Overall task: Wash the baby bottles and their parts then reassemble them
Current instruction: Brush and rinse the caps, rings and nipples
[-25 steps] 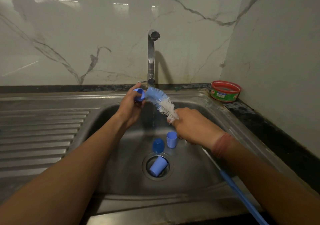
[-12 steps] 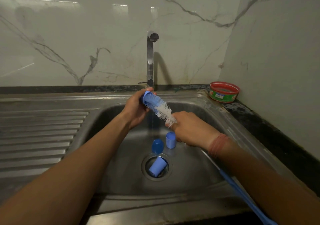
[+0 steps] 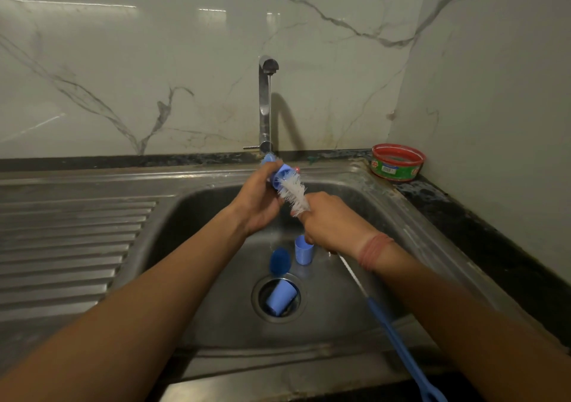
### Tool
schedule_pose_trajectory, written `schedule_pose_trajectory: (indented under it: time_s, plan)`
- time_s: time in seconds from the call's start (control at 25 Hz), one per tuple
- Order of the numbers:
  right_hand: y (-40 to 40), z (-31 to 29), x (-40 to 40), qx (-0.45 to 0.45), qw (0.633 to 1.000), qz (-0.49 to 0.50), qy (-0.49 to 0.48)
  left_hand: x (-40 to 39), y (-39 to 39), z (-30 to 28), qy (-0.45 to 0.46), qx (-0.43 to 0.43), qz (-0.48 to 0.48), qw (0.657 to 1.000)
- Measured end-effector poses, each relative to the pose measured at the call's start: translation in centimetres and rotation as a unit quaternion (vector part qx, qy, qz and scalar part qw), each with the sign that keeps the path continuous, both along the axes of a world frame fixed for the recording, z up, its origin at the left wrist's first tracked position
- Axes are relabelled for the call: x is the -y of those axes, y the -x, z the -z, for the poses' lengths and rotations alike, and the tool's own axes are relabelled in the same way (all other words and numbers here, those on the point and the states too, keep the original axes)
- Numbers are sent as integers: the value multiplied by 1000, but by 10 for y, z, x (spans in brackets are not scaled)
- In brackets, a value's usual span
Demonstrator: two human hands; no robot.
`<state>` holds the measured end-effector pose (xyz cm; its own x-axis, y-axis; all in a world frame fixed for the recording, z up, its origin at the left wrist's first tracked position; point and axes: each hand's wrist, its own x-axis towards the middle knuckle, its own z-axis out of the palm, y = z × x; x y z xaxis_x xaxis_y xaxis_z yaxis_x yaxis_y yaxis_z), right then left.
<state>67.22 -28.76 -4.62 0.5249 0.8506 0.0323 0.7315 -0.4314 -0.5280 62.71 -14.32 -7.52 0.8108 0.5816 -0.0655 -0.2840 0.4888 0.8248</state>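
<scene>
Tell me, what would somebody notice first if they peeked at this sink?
Probably the two hands over the steel sink: the left hand grips a small blue bottle part under the thin trickle from the tap, while the right hand pushes a white bottle brush into it. Next, three more blue parts on the sink floor, one lying tipped in the drain.

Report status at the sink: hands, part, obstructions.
Left hand grips blue bottle part under the tap; right hand holds bottle brush, bristles inside. Three blue parts wait in the sink. Nothing blocking.
</scene>
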Motion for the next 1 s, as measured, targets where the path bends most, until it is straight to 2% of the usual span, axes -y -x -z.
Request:
schedule_pose_trajectory:
  time_s: [0.24, 0.48, 0.72, 0.88, 1.0]
  plan:
    - [-5, 0, -7, -80, 996, 37, -23, 29, -8, -2, 34, -22, 14, 999]
    - [15, -8, -1, -23, 999, -21, 33, 13, -5, -7, 88, -46, -79, 992]
    - [27, -6, 3, 34, 998, -34, 47, -3, 2, -8, 102, -68, -103, 987]
    - [31, -5, 5, 47, 996, -49, 50, -6, 3, -8, 104, -73, -132, 983]
    - [29, -5, 3, 4, 999, -34, 31, -2, 5, -7, 116, -52, -135, 983]
